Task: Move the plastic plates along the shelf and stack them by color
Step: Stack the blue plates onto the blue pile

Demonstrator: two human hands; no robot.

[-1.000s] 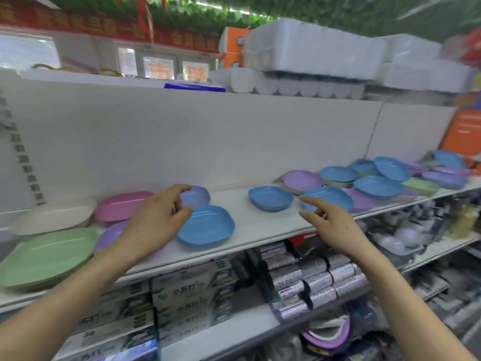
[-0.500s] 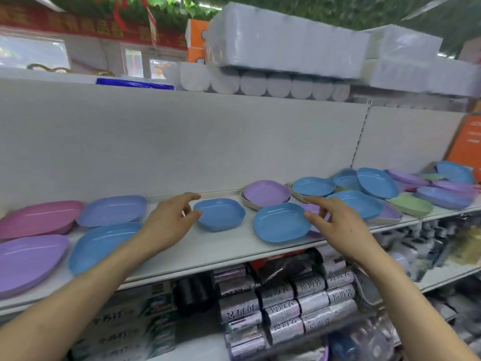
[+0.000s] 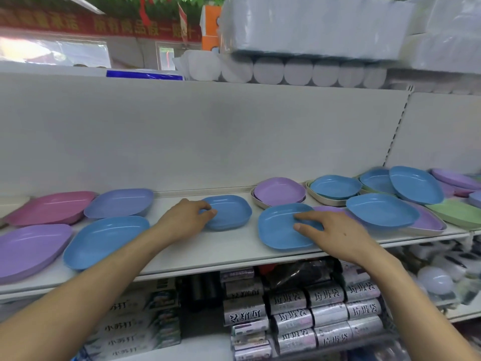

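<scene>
Plastic plates lie along a white shelf [image 3: 229, 252]. My left hand [image 3: 186, 218] pinches the left rim of a small blue plate [image 3: 230, 212] at the shelf's middle. My right hand [image 3: 331, 231] holds the right side of another blue plate [image 3: 278, 230] near the front edge, thumb and forefinger lying on its inside. To the left lie a larger blue plate [image 3: 104, 238], a purple plate [image 3: 28, 248], a pink plate [image 3: 52, 207] and a lavender plate [image 3: 119, 201]. To the right sit a lilac plate [image 3: 279, 191] and more blue plates [image 3: 382, 209].
A green plate [image 3: 455, 212] and purple plates [image 3: 455, 178] crowd the shelf's far right. Paper rolls [image 3: 299, 71] fill the shelf above. Silver rolled packs [image 3: 325, 316] and boxes [image 3: 125, 332] sit on the shelf below. The white back panel [image 3: 208, 136] stands close behind the plates.
The view has shifted right along the shelf. My left hand reached forward and took the small blue plate's rim. My right hand came down onto the front blue plate.
</scene>
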